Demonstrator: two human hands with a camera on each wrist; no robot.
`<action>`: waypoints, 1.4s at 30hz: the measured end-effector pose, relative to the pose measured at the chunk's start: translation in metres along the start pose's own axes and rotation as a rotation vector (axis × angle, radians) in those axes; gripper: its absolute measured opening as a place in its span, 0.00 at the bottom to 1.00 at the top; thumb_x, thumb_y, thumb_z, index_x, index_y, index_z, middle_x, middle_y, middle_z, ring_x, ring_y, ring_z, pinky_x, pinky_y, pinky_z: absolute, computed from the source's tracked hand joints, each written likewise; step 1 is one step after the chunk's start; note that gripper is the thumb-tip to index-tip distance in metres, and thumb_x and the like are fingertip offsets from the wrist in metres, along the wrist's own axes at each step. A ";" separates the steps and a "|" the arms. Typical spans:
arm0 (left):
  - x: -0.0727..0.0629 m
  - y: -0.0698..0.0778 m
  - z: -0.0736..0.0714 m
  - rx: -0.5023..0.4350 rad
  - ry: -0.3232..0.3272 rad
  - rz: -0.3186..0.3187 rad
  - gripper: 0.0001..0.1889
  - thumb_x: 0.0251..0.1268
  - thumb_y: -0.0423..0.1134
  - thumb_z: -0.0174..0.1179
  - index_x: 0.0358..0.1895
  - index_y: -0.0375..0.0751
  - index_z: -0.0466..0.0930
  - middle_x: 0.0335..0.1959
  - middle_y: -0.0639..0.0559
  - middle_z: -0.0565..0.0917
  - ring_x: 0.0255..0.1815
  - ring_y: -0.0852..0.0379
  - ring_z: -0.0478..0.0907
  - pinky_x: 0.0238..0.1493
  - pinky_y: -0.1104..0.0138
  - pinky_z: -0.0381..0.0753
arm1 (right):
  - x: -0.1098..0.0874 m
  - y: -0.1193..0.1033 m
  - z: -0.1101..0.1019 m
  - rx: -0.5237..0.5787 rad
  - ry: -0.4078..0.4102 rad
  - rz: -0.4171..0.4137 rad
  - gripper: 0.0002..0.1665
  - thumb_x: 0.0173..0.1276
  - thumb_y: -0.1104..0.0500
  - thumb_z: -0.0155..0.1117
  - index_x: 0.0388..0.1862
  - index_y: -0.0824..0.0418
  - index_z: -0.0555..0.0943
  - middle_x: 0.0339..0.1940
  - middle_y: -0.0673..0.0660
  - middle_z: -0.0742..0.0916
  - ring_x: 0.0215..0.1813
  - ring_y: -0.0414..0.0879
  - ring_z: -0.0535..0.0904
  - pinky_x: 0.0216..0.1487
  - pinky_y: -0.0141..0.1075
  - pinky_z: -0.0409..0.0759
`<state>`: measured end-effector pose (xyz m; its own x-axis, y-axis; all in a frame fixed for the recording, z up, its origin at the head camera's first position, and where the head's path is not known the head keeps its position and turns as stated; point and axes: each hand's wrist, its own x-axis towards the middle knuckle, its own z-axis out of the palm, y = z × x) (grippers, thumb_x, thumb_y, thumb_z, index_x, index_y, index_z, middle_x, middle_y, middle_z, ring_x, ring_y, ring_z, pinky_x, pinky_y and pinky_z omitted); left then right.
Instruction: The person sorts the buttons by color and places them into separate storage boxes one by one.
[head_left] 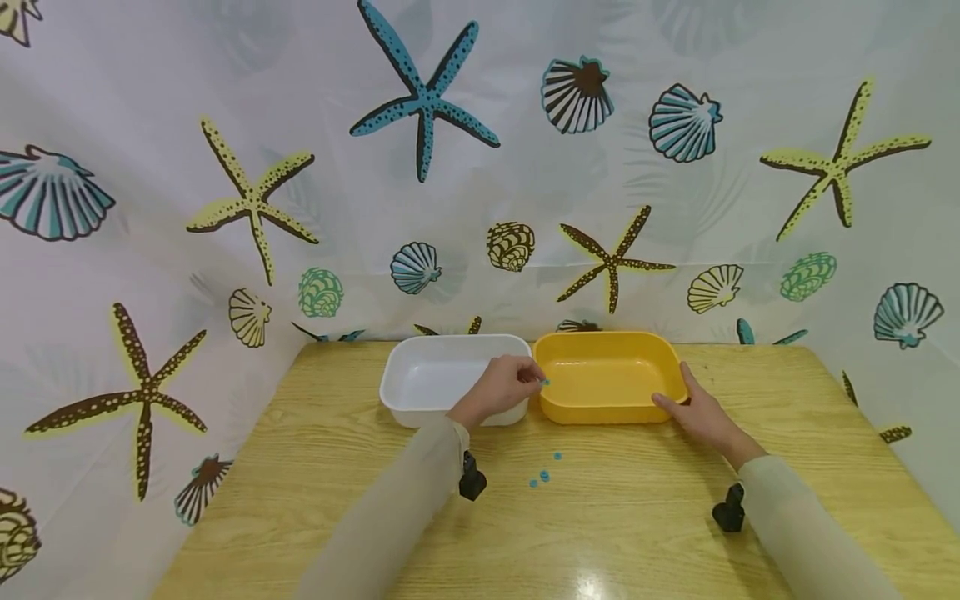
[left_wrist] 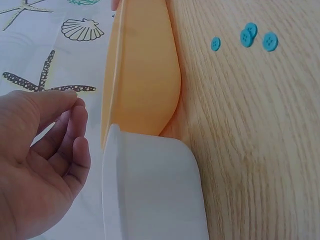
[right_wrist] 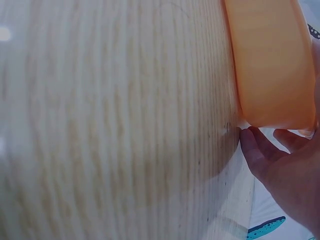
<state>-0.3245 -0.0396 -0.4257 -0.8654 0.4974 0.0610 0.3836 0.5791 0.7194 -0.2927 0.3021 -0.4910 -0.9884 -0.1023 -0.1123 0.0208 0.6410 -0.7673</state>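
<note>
My left hand (head_left: 504,385) hovers where the two tubs meet, thumb and fingertips together, pinching a small blue button (head_left: 546,382) by the yellow tub's left rim. In the left wrist view, the fingertips hide that button. My right hand (head_left: 705,414) holds the right front corner of the yellow tub (head_left: 600,414), thumb at the front rim and fingers along the side. To its left stands a white tub (head_left: 416,417), partly covered by my left hand and forearm. Several blue four-hole buttons (left_wrist: 270,41) lie on the table in front, two of them overlapping.
The wooden table (head_left: 637,517) runs back to a white curtain (head_left: 480,200) printed with shells and starfish, which also hangs at both sides. Both tubs stand side by side near the table's back edge. A small black device (head_left: 471,477) sits at each wrist.
</note>
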 end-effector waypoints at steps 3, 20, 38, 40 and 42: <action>0.005 0.001 0.004 -0.007 0.006 -0.015 0.06 0.64 0.34 0.59 0.41 0.37 0.82 0.34 0.51 0.82 0.37 0.57 0.77 0.39 0.68 0.77 | -0.001 -0.001 -0.001 0.000 -0.001 0.004 0.60 0.67 0.33 0.51 0.74 0.62 0.26 0.75 0.70 0.42 0.73 0.68 0.41 0.67 0.60 0.44; 0.019 0.003 0.016 -0.013 0.010 -0.083 0.07 0.65 0.35 0.59 0.41 0.37 0.83 0.35 0.49 0.81 0.37 0.56 0.76 0.40 0.68 0.76 | -0.001 0.000 -0.001 -0.009 -0.001 -0.003 0.61 0.67 0.32 0.50 0.74 0.61 0.26 0.75 0.70 0.43 0.73 0.68 0.42 0.67 0.59 0.45; 0.032 -0.003 0.026 -0.064 0.074 -0.133 0.07 0.66 0.36 0.58 0.42 0.38 0.83 0.34 0.50 0.81 0.34 0.56 0.75 0.38 0.68 0.77 | -0.001 -0.002 -0.002 -0.012 0.009 -0.016 0.60 0.68 0.34 0.51 0.74 0.64 0.28 0.75 0.71 0.45 0.72 0.68 0.44 0.68 0.59 0.45; 0.033 -0.003 0.026 -0.068 0.082 -0.144 0.08 0.66 0.36 0.58 0.42 0.38 0.83 0.34 0.50 0.81 0.35 0.56 0.75 0.39 0.68 0.77 | -0.001 -0.002 -0.002 -0.010 0.008 -0.013 0.60 0.68 0.34 0.51 0.74 0.64 0.28 0.75 0.71 0.45 0.72 0.68 0.44 0.68 0.59 0.45; 0.035 -0.003 0.027 -0.076 0.087 -0.156 0.08 0.66 0.36 0.58 0.43 0.38 0.83 0.34 0.50 0.80 0.35 0.56 0.75 0.39 0.68 0.77 | -0.001 -0.002 -0.002 -0.011 0.005 -0.009 0.60 0.68 0.35 0.51 0.74 0.64 0.28 0.74 0.71 0.45 0.72 0.68 0.43 0.68 0.59 0.45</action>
<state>-0.3471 -0.0069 -0.4443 -0.9383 0.3458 0.0023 0.2202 0.5924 0.7750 -0.2919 0.3023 -0.4878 -0.9893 -0.1039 -0.1022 0.0106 0.6482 -0.7614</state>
